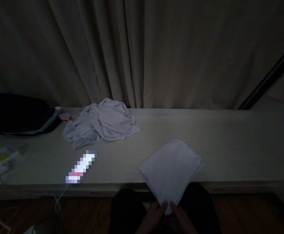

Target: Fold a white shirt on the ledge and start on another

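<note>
A pale folded cloth (171,169) lies partly on the desk and hangs over its front edge, with one corner pointing toward me. At that near corner, my left hand (156,213) pinches the fabric from the left side, thumb on top. Just beside it, my right hand (179,214) grips the same corner from the right, its thumb also on top. The fingers beneath the cloth are hidden. Farther back on the desk, a crumpled pale garment (105,122) rests in a loose heap, apart from both hands.
A lit, blurred-out phone (82,167) lies on the desk (229,146), a white cable (61,195) running from its lower end. Dark clothes (15,112) are piled at the left. A clear plastic package (1,162) sits near the left edge. Curtains (181,55) hang behind.
</note>
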`<action>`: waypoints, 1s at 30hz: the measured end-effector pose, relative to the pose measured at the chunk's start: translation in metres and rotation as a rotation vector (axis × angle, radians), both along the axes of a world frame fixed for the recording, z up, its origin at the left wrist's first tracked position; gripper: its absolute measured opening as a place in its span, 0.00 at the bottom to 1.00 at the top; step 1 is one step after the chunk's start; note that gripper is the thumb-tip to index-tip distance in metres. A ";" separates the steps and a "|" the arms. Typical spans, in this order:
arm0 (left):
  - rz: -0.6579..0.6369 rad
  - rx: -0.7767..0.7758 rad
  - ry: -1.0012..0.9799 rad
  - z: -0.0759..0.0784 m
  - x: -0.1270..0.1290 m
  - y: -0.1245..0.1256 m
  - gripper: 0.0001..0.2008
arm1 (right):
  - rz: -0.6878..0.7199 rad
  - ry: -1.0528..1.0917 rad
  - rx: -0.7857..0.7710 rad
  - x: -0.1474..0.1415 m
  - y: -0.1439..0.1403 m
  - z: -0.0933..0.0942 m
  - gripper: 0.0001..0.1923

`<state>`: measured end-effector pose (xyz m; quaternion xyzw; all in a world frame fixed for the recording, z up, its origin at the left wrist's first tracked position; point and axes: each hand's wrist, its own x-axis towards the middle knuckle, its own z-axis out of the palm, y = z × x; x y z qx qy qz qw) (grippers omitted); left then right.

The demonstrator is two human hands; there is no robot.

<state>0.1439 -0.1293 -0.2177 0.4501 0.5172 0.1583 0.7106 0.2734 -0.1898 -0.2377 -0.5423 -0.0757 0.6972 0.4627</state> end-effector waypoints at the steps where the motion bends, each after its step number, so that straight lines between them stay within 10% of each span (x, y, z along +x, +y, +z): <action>1: -0.066 0.049 0.092 0.005 -0.007 0.007 0.32 | -0.038 0.033 0.051 -0.004 0.003 0.002 0.36; 11: -0.152 0.714 0.857 0.063 -0.079 0.123 0.23 | -0.216 0.021 0.080 0.006 0.008 0.018 0.39; 19: -0.367 0.851 0.971 0.057 -0.058 0.137 0.14 | -0.151 0.112 0.211 0.020 -0.006 0.018 0.34; 30: -0.242 0.792 0.958 0.057 -0.057 0.146 0.12 | -0.305 0.002 0.181 0.023 0.010 -0.017 0.32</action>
